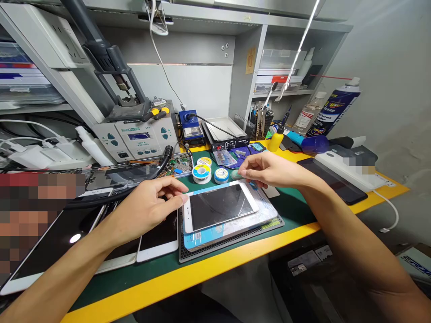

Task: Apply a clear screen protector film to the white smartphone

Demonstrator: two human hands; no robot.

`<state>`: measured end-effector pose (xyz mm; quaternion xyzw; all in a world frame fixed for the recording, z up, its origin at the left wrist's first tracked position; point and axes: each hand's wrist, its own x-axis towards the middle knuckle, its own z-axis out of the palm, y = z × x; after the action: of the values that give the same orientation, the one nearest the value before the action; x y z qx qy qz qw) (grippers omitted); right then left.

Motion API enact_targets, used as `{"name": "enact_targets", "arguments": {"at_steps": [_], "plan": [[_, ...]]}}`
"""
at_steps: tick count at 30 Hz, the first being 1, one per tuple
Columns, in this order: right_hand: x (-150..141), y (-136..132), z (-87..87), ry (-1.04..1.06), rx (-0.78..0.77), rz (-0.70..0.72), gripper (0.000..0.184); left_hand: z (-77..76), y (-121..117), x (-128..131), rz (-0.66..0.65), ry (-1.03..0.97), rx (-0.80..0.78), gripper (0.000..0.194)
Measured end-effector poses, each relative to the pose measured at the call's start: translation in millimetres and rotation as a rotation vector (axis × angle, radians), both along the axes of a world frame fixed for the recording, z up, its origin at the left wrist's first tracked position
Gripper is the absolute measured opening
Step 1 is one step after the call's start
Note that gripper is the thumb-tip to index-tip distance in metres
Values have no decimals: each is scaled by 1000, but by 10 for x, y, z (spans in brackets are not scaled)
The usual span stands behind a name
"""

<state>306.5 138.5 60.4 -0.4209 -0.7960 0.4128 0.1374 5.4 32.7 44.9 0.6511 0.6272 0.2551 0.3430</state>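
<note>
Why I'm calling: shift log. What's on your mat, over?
Left hand at white smartphone edge. Right hand above it, beside pale green item. Phone on blue-edged sheet, on black mat. Solder spools just beyond.

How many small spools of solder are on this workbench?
3. One solder spool sits at the front left, a second solder spool to its right, and a third solder spool behind them. The right hand may hide more.

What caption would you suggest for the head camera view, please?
Left hand and right hand at a white smartphone on a black mat, solder spools behind it.
</note>
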Motion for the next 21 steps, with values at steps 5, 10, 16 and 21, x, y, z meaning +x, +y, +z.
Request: {"name": "enact_targets", "arguments": {"at_steps": [5,10,16,21], "plan": [[10,5,-7,-21,19,5,27,-11,-23,-1,-10,15,32,49],[9,12,-14,-28,31,11,29,3,-54,18,11,63,43,51],[15,12,-15,-23,23,16,27,30,-101,42,-103,205,199,50],[23,33,-46,-11,27,25,24,-5,-147,91,-217,315,301,56]]}}
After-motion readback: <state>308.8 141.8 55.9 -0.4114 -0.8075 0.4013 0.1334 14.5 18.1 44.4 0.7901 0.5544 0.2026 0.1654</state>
